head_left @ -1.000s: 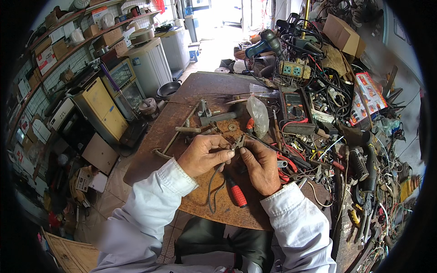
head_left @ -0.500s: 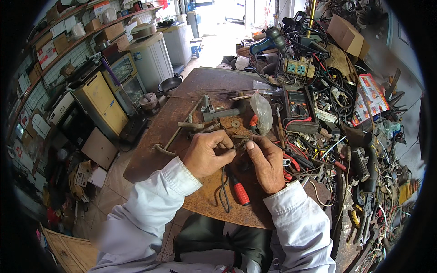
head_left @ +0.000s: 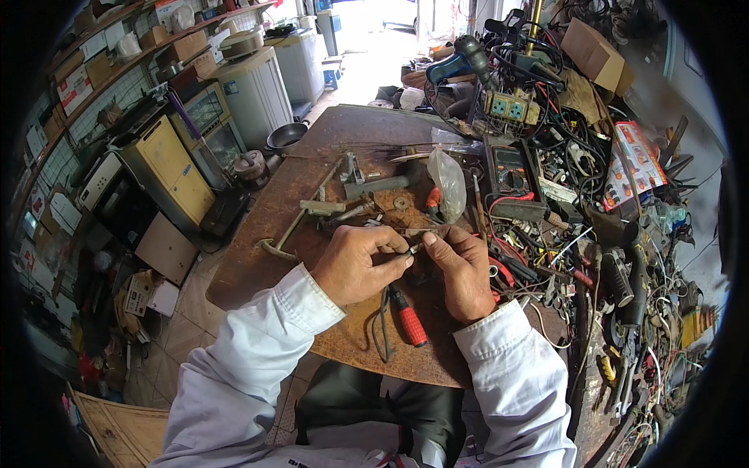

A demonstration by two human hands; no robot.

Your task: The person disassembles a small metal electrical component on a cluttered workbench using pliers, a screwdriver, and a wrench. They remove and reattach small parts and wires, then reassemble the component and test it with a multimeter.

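A small metal part (head_left: 416,249) is sitting pinched between both hands above the middle of the rusty worktable (head_left: 257,234). The table's left half is lying fairly bare out to its edge, while tangled wires (head_left: 562,234) are crowding the right. The left hand (head_left: 360,264) and right hand (head_left: 462,269) are both curling closed, fingertips gripping the part. Red-handled pliers (head_left: 407,316) are lying just beneath.

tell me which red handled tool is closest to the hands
The red-handled tool lying on the brown worktop just below the left hand and right hand. The other red-handled tools lie farther right, among the wires.
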